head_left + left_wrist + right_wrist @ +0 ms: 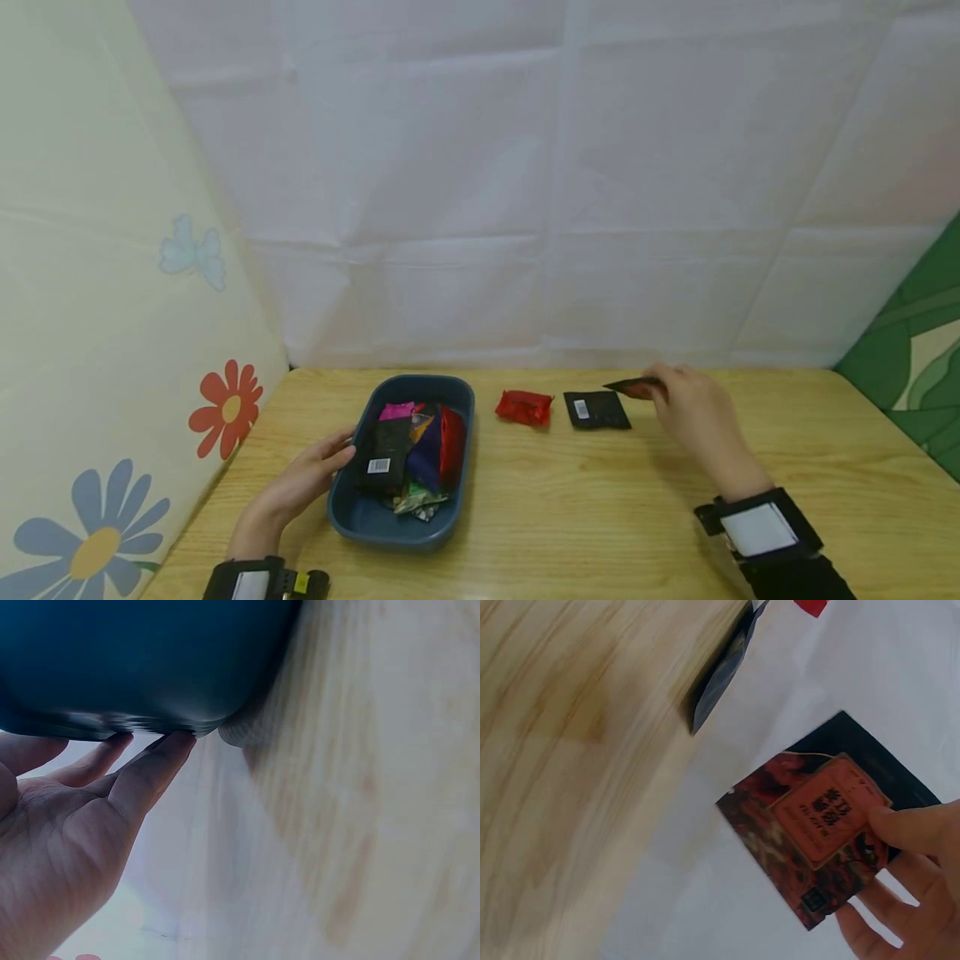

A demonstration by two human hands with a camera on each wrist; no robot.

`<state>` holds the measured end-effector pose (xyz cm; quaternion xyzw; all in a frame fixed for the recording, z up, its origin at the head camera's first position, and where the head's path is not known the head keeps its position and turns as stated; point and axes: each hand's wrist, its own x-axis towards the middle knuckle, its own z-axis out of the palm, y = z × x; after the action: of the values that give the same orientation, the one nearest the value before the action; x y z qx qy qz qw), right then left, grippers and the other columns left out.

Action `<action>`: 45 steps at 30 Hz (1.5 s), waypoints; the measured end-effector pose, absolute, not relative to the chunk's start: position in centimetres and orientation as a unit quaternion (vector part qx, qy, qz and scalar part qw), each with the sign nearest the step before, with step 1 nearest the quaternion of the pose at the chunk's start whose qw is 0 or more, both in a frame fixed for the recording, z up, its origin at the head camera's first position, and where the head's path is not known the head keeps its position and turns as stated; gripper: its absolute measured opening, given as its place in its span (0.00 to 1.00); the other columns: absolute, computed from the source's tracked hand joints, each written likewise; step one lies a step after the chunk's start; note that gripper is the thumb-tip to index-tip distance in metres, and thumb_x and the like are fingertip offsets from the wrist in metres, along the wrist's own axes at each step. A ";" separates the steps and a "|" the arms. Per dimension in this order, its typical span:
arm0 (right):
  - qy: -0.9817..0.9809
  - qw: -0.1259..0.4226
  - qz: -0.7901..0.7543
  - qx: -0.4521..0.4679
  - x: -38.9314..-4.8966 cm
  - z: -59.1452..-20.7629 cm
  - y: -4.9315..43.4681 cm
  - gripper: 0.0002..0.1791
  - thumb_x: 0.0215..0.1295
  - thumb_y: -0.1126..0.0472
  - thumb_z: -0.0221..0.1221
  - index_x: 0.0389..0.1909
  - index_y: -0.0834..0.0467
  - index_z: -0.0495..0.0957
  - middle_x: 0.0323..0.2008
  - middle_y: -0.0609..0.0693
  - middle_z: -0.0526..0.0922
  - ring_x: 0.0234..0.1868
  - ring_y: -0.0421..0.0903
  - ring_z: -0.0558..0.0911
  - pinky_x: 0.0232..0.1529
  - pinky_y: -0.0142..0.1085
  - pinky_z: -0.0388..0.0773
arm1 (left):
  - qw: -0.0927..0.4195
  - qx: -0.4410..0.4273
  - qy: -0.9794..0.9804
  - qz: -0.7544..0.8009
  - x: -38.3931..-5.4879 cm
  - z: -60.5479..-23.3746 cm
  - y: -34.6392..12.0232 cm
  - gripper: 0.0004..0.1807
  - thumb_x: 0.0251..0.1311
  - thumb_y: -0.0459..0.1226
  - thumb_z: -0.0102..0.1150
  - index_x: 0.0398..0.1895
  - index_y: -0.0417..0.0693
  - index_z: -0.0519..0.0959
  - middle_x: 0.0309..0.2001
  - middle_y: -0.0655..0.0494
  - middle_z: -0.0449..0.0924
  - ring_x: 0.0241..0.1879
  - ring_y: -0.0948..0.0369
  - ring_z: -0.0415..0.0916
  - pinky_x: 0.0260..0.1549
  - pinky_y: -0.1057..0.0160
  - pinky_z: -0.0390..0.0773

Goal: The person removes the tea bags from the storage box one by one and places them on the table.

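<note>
My right hand (693, 410) pinches a black tea packet (817, 825) between thumb and fingers, above the back right of the table. Its printed front, with an orange-red label, faces the right wrist camera. Just left of it lies a flat black packet (597, 410) with a white barcode label. My left hand (303, 479) rests against the left side of a blue plastic bin (390, 537), its fairly straight fingertips touching the outer wall in the left wrist view. Inside the bin are several packets: black with a barcode, red (452, 446), dark blue, pink and green.
A crinkled red packet (525, 408) lies between the bin and the flat black packet. The wooden table (570, 517) ends at a white cloth backdrop (450, 208). A flower-printed panel (97, 333) stands at the left and a green one (922, 342) at the right.
</note>
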<state>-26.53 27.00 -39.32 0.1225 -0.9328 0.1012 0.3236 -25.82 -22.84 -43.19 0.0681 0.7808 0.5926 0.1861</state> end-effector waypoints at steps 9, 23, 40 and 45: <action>-0.959 0.246 0.109 0.093 -26.7 -40.2 29.3 0.10 0.54 0.74 0.57 0.37 0.64 0.81 0.32 0.67 0.85 0.31 0.62 0.81 0.30 0.57 0.78 | 0.184 0.068 0.782 0.592 -25.8 -43.2 -22.8 0.35 0.70 0.45 0.42 0.72 0.36 0.48 0.73 0.29 0.47 0.68 0.39 0.50 0.64 0.31 0.55; -0.968 0.195 0.130 0.084 -27.1 -41.5 31.7 0.16 0.56 0.76 0.50 0.39 0.65 0.83 0.39 0.70 0.85 0.38 0.67 0.80 0.37 0.60 0.77 | 0.183 0.068 0.781 0.593 -25.8 -43.1 -22.7 0.34 0.71 0.43 0.40 0.72 0.34 0.47 0.72 0.29 0.49 0.67 0.40 0.53 0.64 0.33 0.58; -0.987 0.094 0.106 0.077 -26.4 -41.5 31.8 0.16 0.49 0.77 0.58 0.37 0.60 0.86 0.44 0.70 0.84 0.44 0.68 0.78 0.42 0.62 0.77 | 0.187 0.073 0.775 0.599 -25.9 -43.4 -22.5 0.35 0.70 0.44 0.41 0.72 0.34 0.47 0.73 0.30 0.46 0.69 0.39 0.48 0.65 0.31 0.52; -0.988 0.093 0.094 0.076 -26.5 -41.9 31.6 0.16 0.48 0.75 0.60 0.36 0.58 0.86 0.43 0.69 0.85 0.43 0.68 0.79 0.39 0.61 0.77 | 0.182 0.063 0.779 0.597 -25.8 -43.2 -22.7 0.34 0.70 0.45 0.41 0.72 0.35 0.48 0.73 0.30 0.47 0.69 0.39 0.48 0.65 0.31 0.53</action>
<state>-26.50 31.59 -41.92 0.0760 -0.9882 0.0945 0.0934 -25.77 -22.70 -43.23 0.0630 0.7790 0.5967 0.1818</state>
